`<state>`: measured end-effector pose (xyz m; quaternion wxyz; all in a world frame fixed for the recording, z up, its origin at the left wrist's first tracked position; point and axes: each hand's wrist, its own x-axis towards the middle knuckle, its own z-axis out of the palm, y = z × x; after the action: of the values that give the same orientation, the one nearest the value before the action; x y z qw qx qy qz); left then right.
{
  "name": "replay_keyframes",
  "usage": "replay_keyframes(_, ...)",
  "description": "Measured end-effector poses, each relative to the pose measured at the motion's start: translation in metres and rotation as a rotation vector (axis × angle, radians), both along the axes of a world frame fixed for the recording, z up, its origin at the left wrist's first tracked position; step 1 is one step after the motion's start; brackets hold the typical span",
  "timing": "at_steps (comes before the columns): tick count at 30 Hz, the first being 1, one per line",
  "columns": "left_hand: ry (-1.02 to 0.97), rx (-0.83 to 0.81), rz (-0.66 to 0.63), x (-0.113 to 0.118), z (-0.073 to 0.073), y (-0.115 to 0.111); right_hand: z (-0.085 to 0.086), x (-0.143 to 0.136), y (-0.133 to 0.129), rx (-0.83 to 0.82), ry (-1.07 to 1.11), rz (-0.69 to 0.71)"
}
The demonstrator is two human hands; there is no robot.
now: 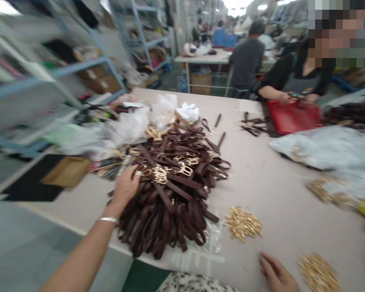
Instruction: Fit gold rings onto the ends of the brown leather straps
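My left hand reaches onto the left side of a big pile of dark brown straps with gold buckles. Its fingers are curled at the buckle ends, and what they hold is too blurred to make out. Low in the view, my right hand rests over the table, fingers bent and close together, with nothing clearly visible in them. It is between a heap of small gold metal parts and a second gold heap.
Across the table, a person handles a red leather piece. Clear plastic bags lie at the right, more plastic behind the pile. A black sheet and brown piece lie left. Blue shelves stand beyond.
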<state>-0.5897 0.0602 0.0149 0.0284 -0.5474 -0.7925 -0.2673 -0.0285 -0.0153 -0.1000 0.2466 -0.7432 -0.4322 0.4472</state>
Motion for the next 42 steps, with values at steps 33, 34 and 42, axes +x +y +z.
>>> replay_keyframes(33, 0.286, -0.166, -0.429, 0.114, 0.018, -0.002, -0.008, -0.007, 0.043, 0.215, -0.354, 0.274)
replay_keyframes(34, 0.310, -0.174, -0.435, 0.114, 0.018, -0.002, -0.007, -0.007, 0.044, 0.213, -0.351, 0.276)
replay_keyframes(42, 0.369, -0.223, -0.523, 0.119, 0.033, 0.011, 0.010, 0.004, 0.047, 0.067, -0.280, 0.195)
